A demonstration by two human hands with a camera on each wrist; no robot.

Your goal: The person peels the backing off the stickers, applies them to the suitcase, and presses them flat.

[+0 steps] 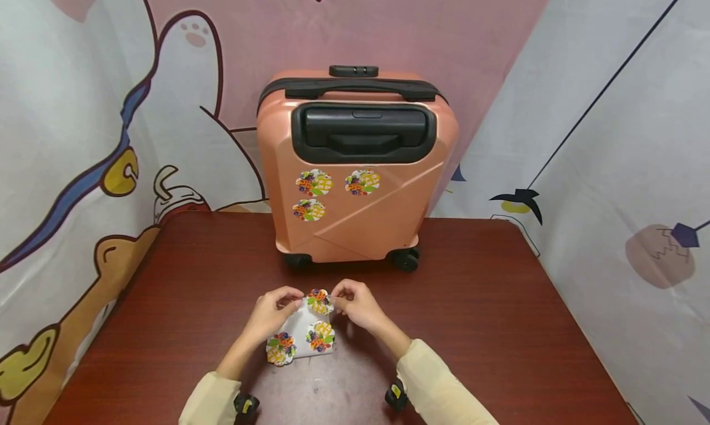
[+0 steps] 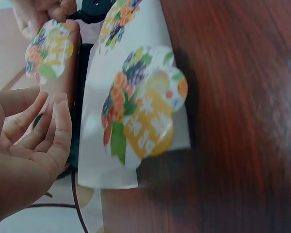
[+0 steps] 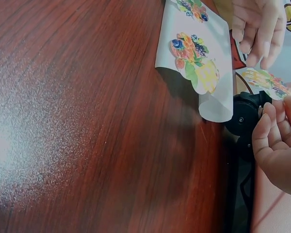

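Observation:
A round, scallop-edged fruit sticker [image 1: 319,301] is pinched by its edge between the thumb and fingers of my right hand [image 1: 357,303]. Close to its other side is my left hand [image 1: 270,314], fingers loosely bent and nothing visible between the fingertips [image 2: 62,102]. Below both hands lies a curled white backing sheet [image 1: 302,332] bearing two more fruit stickers [image 1: 320,337], one of which [image 2: 145,107] overhangs the sheet's edge. Behind the hands an orange suitcase [image 1: 383,222] stands upright, with three matching stickers [image 1: 314,183] on its front.
The suitcase's black wheels [image 1: 407,260] stand on the reddish-brown wooden table [image 1: 488,326]. A recessed black handle [image 1: 363,132] lies above the stickers. Printed cartoon cloth [image 1: 488,55] hangs behind and at both sides.

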